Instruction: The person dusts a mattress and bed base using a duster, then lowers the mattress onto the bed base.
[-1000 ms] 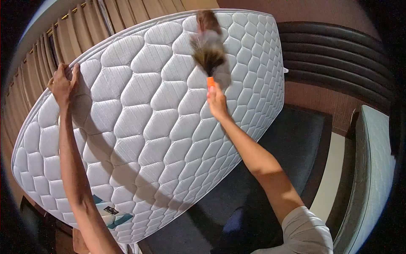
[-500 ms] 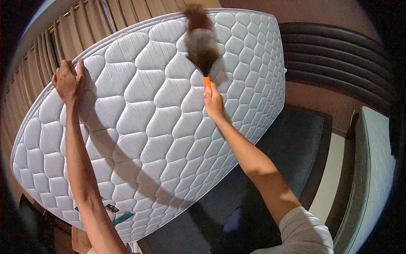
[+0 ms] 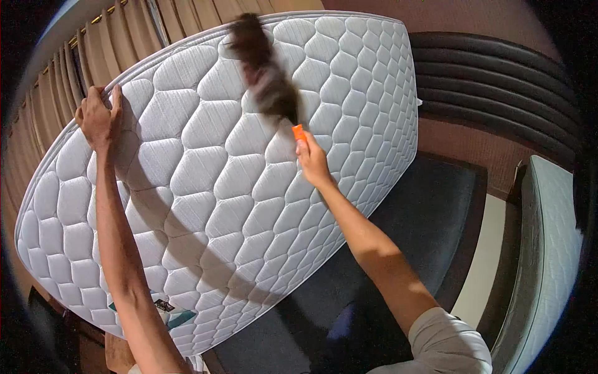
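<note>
A white quilted mattress (image 3: 205, 168) stands tilted up on its long edge in front of me. At its upper left edge, my left hand (image 3: 99, 118) grips the rim, thumb on the quilted face and fingers over the border. My right hand (image 3: 313, 161) is closed around the orange handle of a feather duster (image 3: 266, 78). Brown and grey, its feathers are smeared by motion and lie across the upper middle of the mattress face. A label (image 3: 165, 305) shows low on the mattress, partly behind my left forearm.
Below the mattress is a dark bed base (image 3: 398, 249). A black padded headboard (image 3: 486, 81) runs along the wall at the right. Another pale mattress (image 3: 554, 262) stands upright at the far right. Beige curtains (image 3: 118, 47) hang behind the upper left edge.
The duster has swung left across the mattress, its head now leaning up and to the left. My right hand has dropped slightly. My left hand stays on the edge.
</note>
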{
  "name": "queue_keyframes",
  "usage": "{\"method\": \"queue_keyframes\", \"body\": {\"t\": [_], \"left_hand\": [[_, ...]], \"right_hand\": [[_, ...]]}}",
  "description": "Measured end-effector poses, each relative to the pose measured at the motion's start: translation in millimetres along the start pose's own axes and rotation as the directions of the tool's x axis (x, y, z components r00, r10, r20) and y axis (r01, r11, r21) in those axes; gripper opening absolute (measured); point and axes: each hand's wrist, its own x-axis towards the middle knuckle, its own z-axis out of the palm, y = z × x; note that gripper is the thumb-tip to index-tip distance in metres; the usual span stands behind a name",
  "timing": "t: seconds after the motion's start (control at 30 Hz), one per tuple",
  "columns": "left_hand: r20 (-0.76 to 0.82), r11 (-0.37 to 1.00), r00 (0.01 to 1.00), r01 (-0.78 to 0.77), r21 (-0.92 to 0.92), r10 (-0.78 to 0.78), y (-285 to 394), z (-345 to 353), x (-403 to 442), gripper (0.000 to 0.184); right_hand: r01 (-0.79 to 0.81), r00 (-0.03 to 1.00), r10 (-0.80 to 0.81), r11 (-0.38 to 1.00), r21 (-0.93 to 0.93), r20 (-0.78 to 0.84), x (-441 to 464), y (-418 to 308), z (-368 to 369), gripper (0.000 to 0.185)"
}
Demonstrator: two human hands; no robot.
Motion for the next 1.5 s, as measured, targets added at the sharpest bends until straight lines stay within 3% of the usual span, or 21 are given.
{"method": "queue_keyframes", "body": {"t": [0.1,0.13,0.2,0.27,0.33,0.37,0.5,0.6,0.67,0.73,0.8,0.87,0.93,1.03,1.13,1.17,1.3,1.33,1.4,1.47,1.5], "left_hand": [[-0.001,1.000,1.000,-0.002,-0.004,0.002,3,-2,-1,0.042],[-0.007,1.000,1.000,-0.008,0.001,0.008,3,-3,-1,0.042],[-0.005,1.000,1.000,-0.009,0.002,0.009,4,-2,-1,0.042],[-0.001,1.000,1.000,-0.010,0.008,0.010,3,-2,-2,0.042],[-0.013,1.000,1.000,-0.006,0.012,0.007,2,0,-2,0.041],[-0.011,1.000,1.000,-0.008,0.011,0.008,2,1,-2,0.041],[-0.004,1.000,1.000,-0.003,0.015,0.003,4,-3,-2,0.040],[-0.004,1.000,1.000,-0.015,0.020,0.015,1,0,-3,0.041],[-0.021,0.999,0.999,-0.033,0.023,0.033,0,3,-2,0.041],[-0.022,1.000,0.999,-0.027,0.012,0.027,-1,3,-2,0.043],[-0.022,1.000,0.999,-0.024,0.013,0.025,0,2,-2,0.043],[0.011,0.999,1.000,-0.022,0.046,0.021,-2,3,-2,0.043],[0.004,0.998,1.000,-0.029,0.054,0.029,-3,5,-2,0.043],[-0.017,0.996,0.999,-0.040,0.074,0.041,-5,8,-1,0.044],[0.013,0.997,1.000,-0.027,0.078,0.026,-6,8,-1,0.045],[0.044,0.997,0.999,-0.005,0.072,0.001,-6,8,-1,0.045],[-0.013,0.995,0.999,-0.036,0.090,0.037,-6,8,-1,0.046],[-0.007,0.995,0.999,-0.041,0.091,0.042,-8,9,-2,0.046],[0.028,0.998,1.000,-0.009,0.070,0.007,-5,6,-1,0.047],[-0.006,0.997,0.999,-0.048,0.057,0.049,-9,12,0,0.047],[0.001,0.996,0.999,-0.045,0.077,0.045,-11,13,0,0.047]], "right_hand": [[-0.296,0.955,0.293,0.951,0.089,0.046,-11,-10,-4,0.028],[-0.297,0.955,0.295,0.951,0.087,0.044,-17,-8,-4,0.028],[0.012,0.995,-0.015,0.999,0.033,0.094,-28,-3,-6,0.022],[-0.025,0.998,0.027,0.999,-0.030,0.051,-35,-5,-8,0.021],[-0.249,0.968,0.250,0.968,0.019,-0.039,-43,6,-1,0.027],[-0.307,0.952,0.305,0.950,0.061,0.037,-50,9,0,0.030],[-0.110,0.994,0.110,0.994,0.009,0.005,-57,13,-2,0.026],[-0.260,0.957,0.274,0.956,0.137,-0.095,-63,11,-4,0.029],[-0.308,0.949,0.312,0.948,0.087,-0.038,-69,13,-6,0.029],[-0.042,0.999,0.042,0.999,-0.018,0.015,-71,18,-11,0.025],[-0.111,0.994,0.110,0.992,-0.054,-0.014,-73,25,-12,0.024],[-0.328,0.942,0.336,0.932,0.155,-0.028,-76,22,-12,0.023],[-0.338,0.939,0.343,0.919,0.204,0.011,-81,21,-11,0.022],[-0.175,0.985,0.174,0.982,0.072,0.011,-83,24,-15,0.021],[-0.331,0.938,0.346,0.914,0.233,-0.025,-89,27,-4,0.023],[-0.303,0.953,0.296,0.945,0.120,0.068,-92,29,-6,0.022],[-0.172,0.985,0.172,0.984,0.043,-0.004,-102,39,-6,0.015],[-0.180,0.984,0.180,0.983,0.045,-0.003,-104,41,-4,0.015],[-0.349,0.927,0.372,0.895,0.279,-0.036,-110,44,3,0.016],[-0.400,0.914,0.403,0.870,0.289,0.051,-116,40,-2,0.018],[-0.315,0.949,0.312,0.936,0.158,0.040,-117,39,-8,0.017]]}}
